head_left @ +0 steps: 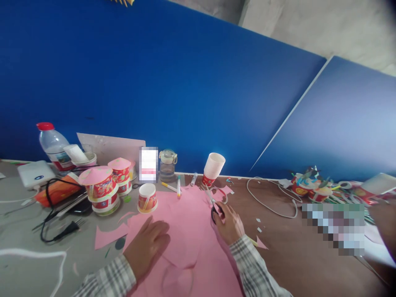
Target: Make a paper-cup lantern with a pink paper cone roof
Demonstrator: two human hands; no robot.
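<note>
Large sheets of pink paper point(182, 206) lie in front of me, with a faint round outline on the lower part. My left hand point(148, 243) rests on the paper's left side, its fingers stretched out and holding nothing. On the right, my right hand point(229, 222) has its fingers at the black handles of a pair of scissors point(213, 202), whose blades point away from me over the paper. Just beyond the blades stands a tilted-looking stack of white and red paper cups point(214, 167). A single red-and-white paper cup point(147, 199) sits beyond my left hand.
Paper cups with pink cone tops point(98, 187) stand at left, near a plastic bottle point(55, 144) and a black plug cable point(66, 231). Markers point(178, 187) and a lidded jar point(168, 165) are at the back. A white cable point(272, 210) and decorated cups point(320, 194) lie right.
</note>
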